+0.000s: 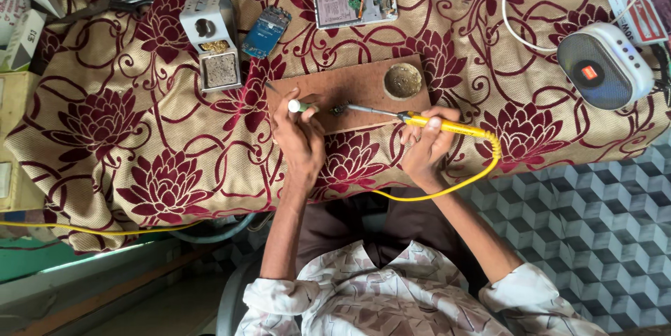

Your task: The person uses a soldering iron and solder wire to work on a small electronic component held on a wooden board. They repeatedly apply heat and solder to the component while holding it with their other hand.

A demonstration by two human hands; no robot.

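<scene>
Left hand: the left hand (299,135) is closed around a small white-tipped tool (302,106), held down on the wooden board (328,84) near its front edge.
Right hand: the right hand (426,142) grips the yellow handle of a soldering iron (419,121), fingers wrapped round it; the hand sits at the board's front right corner.
Iron tip: the metal shaft runs left from the handle and its point meets a small dark part (340,109) lying on the board, just beside the left hand's tool.
Cord: a yellow cord (482,168) loops off the handle's back end, drops over the table's front edge and curves toward the person's lap.
Board: brown, flat, lying on the patterned tablecloth (140,133) near the table's front edge; a round tin (402,81) sits in its far right corner.
Left of the board: a metal iron stand (213,42) with a sponge tray, and a blue circuit board (265,32) beside it.
Far edge: an opened phone (355,5), its insides showing.
Right end: a grey speaker (604,65) and a white cable (514,22).
</scene>
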